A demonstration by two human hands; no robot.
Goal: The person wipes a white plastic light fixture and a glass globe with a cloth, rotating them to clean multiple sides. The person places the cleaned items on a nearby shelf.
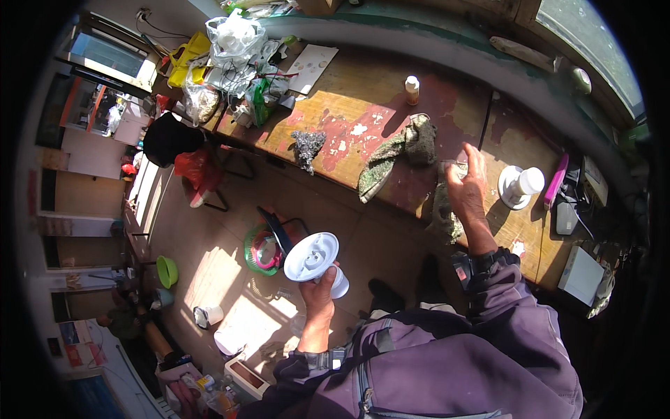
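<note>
My left hand (pixel 318 301) grips the stem of a white plastic piece with a round, flanged base (pixel 312 256), held off the table with its base tilted up. A white disc-based piece of similar form (pixel 519 187) stands on the wooden table, to the right of my right hand (pixel 468 186). That hand is raised with its fingers apart, and nothing shows in it. Below it a worn grey-green cloth (pixel 445 209) hangs over the table's near edge; I cannot tell whether the two touch. Another crumpled green-grey cloth (pixel 400 152) lies to its left.
A small white-capped bottle (pixel 412 90) stands at the back of the worn table (pixel 361 112). Crumpled grey, shiny material (pixel 308 149) sits at its near edge. Plastic bags (pixel 238 39) are heaped at left. A pink object (pixel 556 180) and boxes lie right. A green basket (pixel 256 251) is below.
</note>
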